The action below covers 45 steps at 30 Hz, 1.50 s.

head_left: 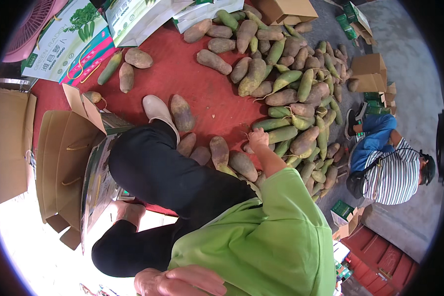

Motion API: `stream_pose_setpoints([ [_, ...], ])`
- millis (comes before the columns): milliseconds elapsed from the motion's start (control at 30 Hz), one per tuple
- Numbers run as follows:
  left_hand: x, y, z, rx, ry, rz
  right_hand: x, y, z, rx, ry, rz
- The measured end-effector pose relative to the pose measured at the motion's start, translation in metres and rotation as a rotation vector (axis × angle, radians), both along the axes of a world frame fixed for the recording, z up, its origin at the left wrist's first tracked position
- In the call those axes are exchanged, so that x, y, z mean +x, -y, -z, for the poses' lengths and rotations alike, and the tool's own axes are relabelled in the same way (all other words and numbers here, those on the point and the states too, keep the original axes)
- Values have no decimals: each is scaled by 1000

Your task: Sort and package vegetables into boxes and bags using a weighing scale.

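My right hand [259, 139], below a green sleeve, reaches to the near edge of a large heap of radishes. Its fingers are bent around the tip of a green radish [282, 134], and a thin root shows beside them. Soil coats many of the radishes, so they look brown. Several brown radishes [242, 166] lie close to my thigh. At the lower edge, my left hand [180, 282] has its fingers stretched out and nothing visible in it. It is in front of my green shirt, away from the heap.
An open cardboard box [66, 163] stands left of my legs, with another carton [10, 143] beyond it. Printed cartons [69, 39] and a pink basket [27, 34] are at the upper left. Red matting [167, 64] covers the floor. A person [389, 172] in stripes sits right.
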State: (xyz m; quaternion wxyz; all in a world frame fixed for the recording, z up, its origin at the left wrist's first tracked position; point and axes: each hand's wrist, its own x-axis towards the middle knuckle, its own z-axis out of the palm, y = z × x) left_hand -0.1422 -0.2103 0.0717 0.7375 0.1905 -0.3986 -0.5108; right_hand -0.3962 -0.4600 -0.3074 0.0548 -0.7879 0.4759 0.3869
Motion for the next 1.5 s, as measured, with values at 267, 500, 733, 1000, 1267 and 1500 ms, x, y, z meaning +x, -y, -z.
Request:
stream_pose_setpoints([
  [267,11,-17,-5,-46,0,17,-5,2,-18,-78,295,41],
  [500,26,-52,-7,-163,123,-210,-18,49,-45,-261,790,294],
  [733,44,-92,-14,-258,284,-331,-10,74,-96,-82,1271,1016],
  [1000,58,-123,-16,-311,299,-394,136,46,-259,55,1708,460],
  [1267,73,-143,6,-307,523,-718,222,3,-421,665,2145,-94],
  [1500,88,-145,49,972,1419,-1301,345,-112,-400,1215,1756,72],
])
